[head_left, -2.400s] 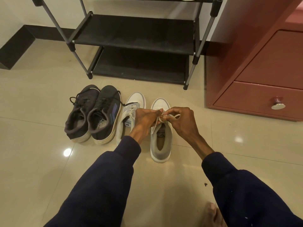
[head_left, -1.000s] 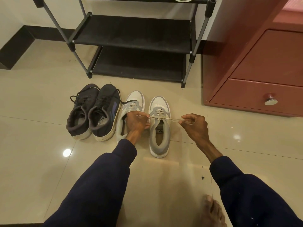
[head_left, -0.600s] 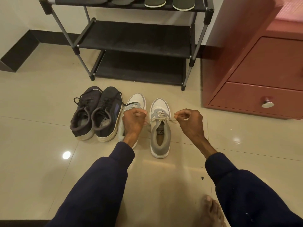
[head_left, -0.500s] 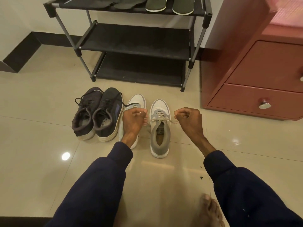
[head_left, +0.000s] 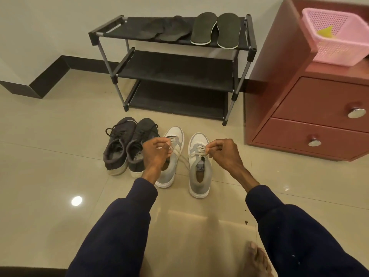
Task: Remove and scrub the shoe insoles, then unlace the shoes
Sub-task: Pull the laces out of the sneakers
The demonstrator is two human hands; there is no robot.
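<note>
— Head view first: any brand or writing you can read?

— Only a small dark label [head_left: 200, 168] on the tongue of the right white shoe [head_left: 199, 183], and its print is too small to make out. I find nothing else with writing.

— How are your hands set?

— Both arms reach forward over the floor [head_left: 50, 156], sleeves down to the wrists. My right hand [head_left: 223, 152] is just above that shoe's lacing, knuckles up. Its thumb and forefinger pinch the lace [head_left: 197, 154] near the top eyelets, and the other fingers are curled in. My left hand [head_left: 154, 151] is over the left white shoe [head_left: 169, 176], fingers curled on the other run of the lace, which crosses the gap between the two shoes.

— And the other things?

— The white pair stands side by side, toes pointing away from me. The dark shoes [head_left: 123, 148] sit just to their left, laced. On the top shelf of the shoe rack [head_left: 173, 66] lie two dark insoles [head_left: 159, 31] and, beside them, two pale-edged insoles [head_left: 203, 29].
</note>
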